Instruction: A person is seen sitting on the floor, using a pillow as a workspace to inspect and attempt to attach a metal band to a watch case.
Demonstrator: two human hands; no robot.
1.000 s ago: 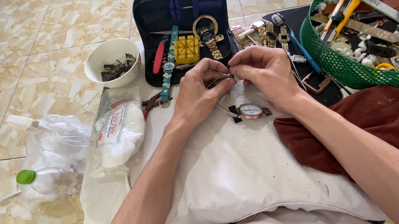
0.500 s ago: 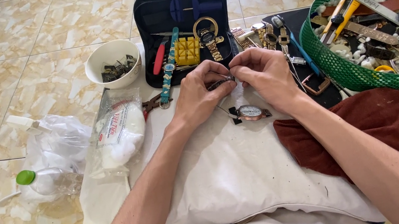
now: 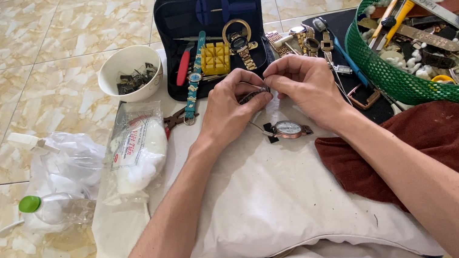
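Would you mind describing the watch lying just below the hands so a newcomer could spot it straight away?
Start at the white cushion on the person's lap. Near its far edge, just below the two hands, lies a watch face up. It has a round pale dial in a metal case with short dark strap stubs, and unlike the watches by the black tool case, it lies alone on the white cloth.

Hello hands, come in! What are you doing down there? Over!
Left hand and right hand together, pinching a small dark watch part. Watch lying on the white cloth just below. Nothing between them.
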